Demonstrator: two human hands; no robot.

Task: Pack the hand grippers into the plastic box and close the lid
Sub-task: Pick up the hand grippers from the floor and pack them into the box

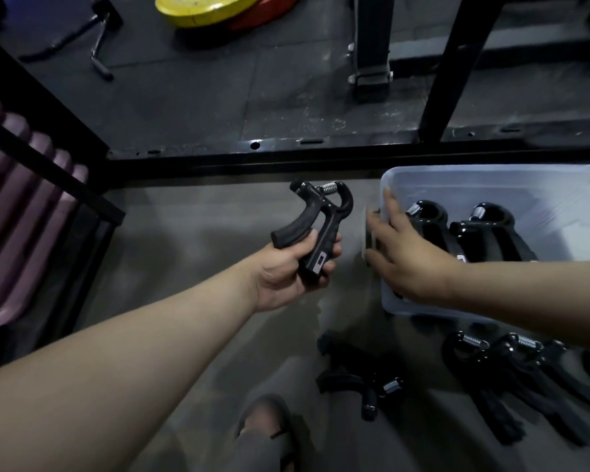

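Observation:
My left hand (pixel 292 267) grips a black hand gripper (pixel 315 219) by its lower handle, spring end pointing up, left of the box. A clear plastic box (pixel 491 185) sits on the floor at the right, with two black hand grippers (pixel 464 229) lying inside. My right hand (pixel 406 253) reaches over the box's left wall with fingers straight, touching the left rim and latch. It holds nothing. Several more hand grippers (pixel 511 366) lie on the floor in front of the box, and one (pixel 358 376) lies nearer the middle. I see no lid.
A black metal rack frame (pixel 286 155) runs across behind the box. Purple padded rolls (pixel 21 212) sit on the left. Yellow and red weight plates (pixel 212 8) lie on the far floor. My foot in a sandal (pixel 266 427) is at the bottom.

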